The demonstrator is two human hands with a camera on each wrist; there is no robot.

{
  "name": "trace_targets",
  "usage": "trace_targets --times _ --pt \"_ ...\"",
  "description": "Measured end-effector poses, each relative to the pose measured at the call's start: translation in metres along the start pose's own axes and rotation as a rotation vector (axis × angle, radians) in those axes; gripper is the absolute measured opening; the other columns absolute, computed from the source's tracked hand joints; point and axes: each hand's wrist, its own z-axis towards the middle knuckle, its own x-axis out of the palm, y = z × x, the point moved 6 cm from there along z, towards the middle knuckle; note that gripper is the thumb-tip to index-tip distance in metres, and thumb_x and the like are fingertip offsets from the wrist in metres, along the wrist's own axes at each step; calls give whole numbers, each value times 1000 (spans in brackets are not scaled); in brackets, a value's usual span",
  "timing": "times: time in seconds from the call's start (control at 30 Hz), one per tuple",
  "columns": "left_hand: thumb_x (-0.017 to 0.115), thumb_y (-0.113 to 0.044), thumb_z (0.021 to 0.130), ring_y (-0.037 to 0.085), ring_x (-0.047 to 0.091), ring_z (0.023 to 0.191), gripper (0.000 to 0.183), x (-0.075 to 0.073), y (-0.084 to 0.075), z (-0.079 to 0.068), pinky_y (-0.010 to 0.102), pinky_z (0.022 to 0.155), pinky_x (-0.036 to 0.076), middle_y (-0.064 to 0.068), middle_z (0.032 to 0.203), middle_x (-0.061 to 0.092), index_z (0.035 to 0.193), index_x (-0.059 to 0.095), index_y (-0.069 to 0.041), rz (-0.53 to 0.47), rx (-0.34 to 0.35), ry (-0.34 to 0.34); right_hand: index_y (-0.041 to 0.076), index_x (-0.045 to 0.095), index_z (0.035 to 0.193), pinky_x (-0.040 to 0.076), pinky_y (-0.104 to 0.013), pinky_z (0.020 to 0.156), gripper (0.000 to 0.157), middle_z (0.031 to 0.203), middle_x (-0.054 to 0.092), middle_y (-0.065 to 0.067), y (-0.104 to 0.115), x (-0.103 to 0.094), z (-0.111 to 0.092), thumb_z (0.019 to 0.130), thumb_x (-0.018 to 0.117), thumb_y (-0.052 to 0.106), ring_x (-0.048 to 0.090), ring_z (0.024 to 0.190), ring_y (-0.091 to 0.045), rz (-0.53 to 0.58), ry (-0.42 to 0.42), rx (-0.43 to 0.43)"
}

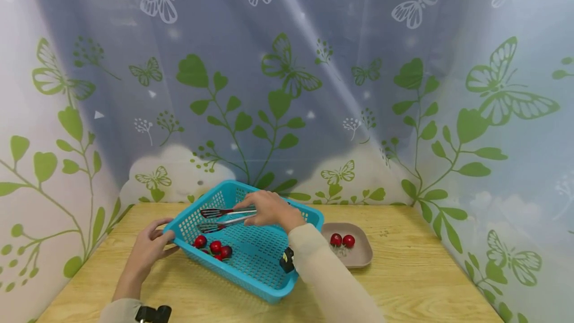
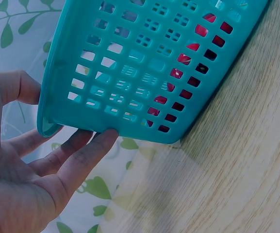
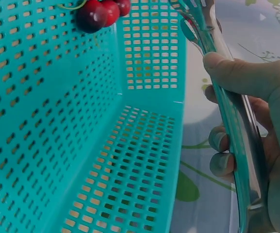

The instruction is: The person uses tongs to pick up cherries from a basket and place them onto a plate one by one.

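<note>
Two sleeves (image 1: pixel 320 268), left hand (image 1: pixel 150 245) tight on one basket (image 1: pixel 257 250) of five-plus cherries (image 1: pixel 215 247), right hand (image 1: pixel 270 208) around one pair of tongs (image 3: pixel 246 155)

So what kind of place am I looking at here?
Probably an indoor tabletop workspace, perhaps set up for recording: there's a wood-grain table, a butterfly-and-leaf printed sheet screening its back and sides, and black devices worn at both wrists.

It looks like a staged booth: butterfly-print curtains (image 1: pixel 332 113) enclose a wood-grain table (image 1: pixel 403 278) on three sides.
</note>
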Motion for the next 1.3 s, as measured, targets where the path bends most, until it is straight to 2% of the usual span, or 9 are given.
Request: trace_targets --times 0.17,0.47,0.57,0.67,0.87,0.93,1.03,1.13,1.3 --pt "50 -12 104 3 67 92 55 0 2 0 41 94 65 7 113 66 156 35 -2 -3 -18 2 34 67 138 57 -37 108 44 146 62 4 3 11 5 95 75 29 58 135 -17 -18 29 13" --pt "49 -12 105 3 67 91 54 1 3 1 41 94 65 5 111 66 156 35 -2 -1 -13 3 36 69 135 57 -32 106 42 144 63 10 0 33 13 93 77 30 58 136 -15 -24 61 38" --pt "50 -13 105 3 67 91 54 2 3 1 40 94 65 6 111 66 156 36 -2 -1 -8 1 36 69 134 55 -22 77 41 144 64 11 1 38 15 94 77 30 66 118 -16 -21 64 37" --pt "50 -13 104 3 68 91 54 1 2 1 41 93 65 7 112 67 155 37 -2 2 -1 -5 35 70 134 38 -22 58 41 146 63 7 3 39 16 94 76 30 67 105 -17 -19 48 45" --pt "51 -13 104 3 68 91 53 0 1 2 42 93 65 8 113 67 154 39 -3 1 17 -9 36 70 134 38 -20 58 41 140 66 7 8 44 18 94 77 30 67 108 -12 -69 48 44" --pt "51 -14 104 3 68 91 54 0 0 1 42 92 65 8 113 66 154 38 -2 3 23 -5 37 69 134 35 -22 53 42 141 66 7 9 46 18 94 77 30 65 88 -9 -74 57 44" --pt "51 -14 104 3 68 91 53 0 0 1 42 92 66 8 112 67 154 39 -2 4 27 -5 39 68 135 27 -23 48 42 147 62 7 9 49 19 95 76 30 49 63 -7 -67 60 51" --pt "51 -14 104 3 68 90 53 0 0 1 42 92 66 6 111 67 154 38 -2 7 23 -6 39 68 135 24 -23 47 43 146 62 9 9 50 19 95 76 30 34 54 -8 -74 58 56" --pt "51 -13 104 4 68 91 53 0 0 1 42 92 65 7 111 66 154 38 -2 8 19 -5 39 68 135 23 -23 48 43 143 64 12 7 52 20 94 77 30 27 52 -8 -78 64 65"
